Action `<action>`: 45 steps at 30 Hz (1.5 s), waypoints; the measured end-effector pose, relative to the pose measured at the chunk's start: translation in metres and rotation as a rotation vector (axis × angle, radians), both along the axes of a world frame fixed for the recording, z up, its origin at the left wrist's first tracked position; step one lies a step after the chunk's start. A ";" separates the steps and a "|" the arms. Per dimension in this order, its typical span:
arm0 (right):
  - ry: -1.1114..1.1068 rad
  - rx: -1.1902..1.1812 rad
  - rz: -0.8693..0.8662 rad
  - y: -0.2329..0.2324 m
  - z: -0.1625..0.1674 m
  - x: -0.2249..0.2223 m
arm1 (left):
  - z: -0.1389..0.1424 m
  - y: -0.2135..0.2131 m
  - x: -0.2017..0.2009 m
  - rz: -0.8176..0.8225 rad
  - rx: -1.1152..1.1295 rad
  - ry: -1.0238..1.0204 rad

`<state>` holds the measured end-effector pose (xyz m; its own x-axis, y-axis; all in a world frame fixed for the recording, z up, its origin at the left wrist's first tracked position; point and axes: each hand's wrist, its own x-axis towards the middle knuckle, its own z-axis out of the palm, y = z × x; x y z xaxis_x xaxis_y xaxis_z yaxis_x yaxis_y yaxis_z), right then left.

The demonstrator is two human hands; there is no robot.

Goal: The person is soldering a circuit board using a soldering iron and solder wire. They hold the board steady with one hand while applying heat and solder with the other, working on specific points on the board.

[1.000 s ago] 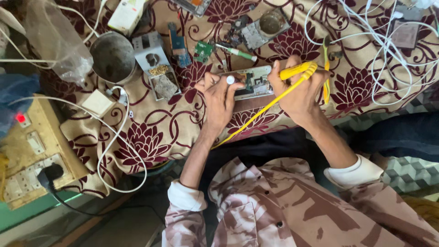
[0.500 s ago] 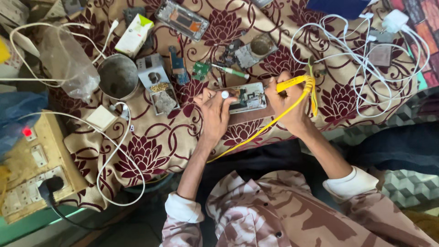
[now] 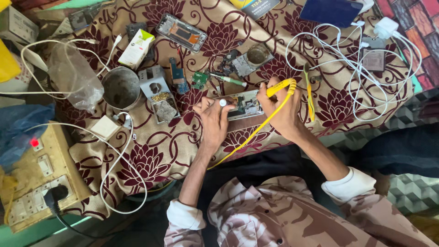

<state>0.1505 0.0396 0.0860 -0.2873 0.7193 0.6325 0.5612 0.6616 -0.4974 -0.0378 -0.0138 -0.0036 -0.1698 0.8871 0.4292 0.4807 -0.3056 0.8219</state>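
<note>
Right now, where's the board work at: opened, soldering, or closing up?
Done: the phone lies opened, its circuit board exposed; loose parts such as a small green board and a phone frame sit apart on the floral cloth. In hand: right hand holds the yellow soldering iron to the board, left hand steadies it. Left: reassembly; nothing is closed up.

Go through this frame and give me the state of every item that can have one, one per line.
Opened phone with exposed circuit board: flat on the cloth, steadied by the left hand.
Yellow-handled soldering iron: gripped by the right hand, tip at the board.
Round grey metal bowl: upright.
Black plug: inserted in the beige switchboard.
Red indicator light: lit.
</note>
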 end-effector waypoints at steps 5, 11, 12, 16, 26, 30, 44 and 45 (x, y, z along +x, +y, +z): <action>0.055 -0.084 -0.038 0.004 -0.001 0.003 | 0.003 0.001 0.001 0.053 0.131 0.112; 0.065 -0.056 -0.007 0.004 -0.001 0.005 | 0.015 -0.002 0.003 0.038 0.159 0.162; 0.072 -0.037 0.013 0.004 -0.001 0.006 | 0.017 -0.001 0.003 0.032 0.168 0.165; 0.024 -0.025 -0.016 -0.003 -0.007 0.010 | 0.017 -0.002 0.004 0.050 0.189 0.200; 0.061 -0.053 0.030 -0.005 -0.027 0.021 | 0.010 0.003 0.005 -0.030 0.061 -0.009; 0.036 -0.081 -0.060 -0.003 -0.032 0.019 | 0.010 0.003 0.002 0.019 0.141 0.147; 0.166 -0.056 0.100 0.007 -0.070 0.064 | 0.010 0.014 0.000 0.016 0.150 0.102; 0.160 -0.011 0.071 0.007 -0.075 0.074 | 0.010 0.016 0.001 -0.012 0.104 0.019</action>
<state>0.2244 0.0467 0.0108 -0.2342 0.7076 0.6667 0.4264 0.6911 -0.5837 -0.0366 0.0019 0.0066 -0.1501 0.8398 0.5218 0.4921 -0.3943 0.7761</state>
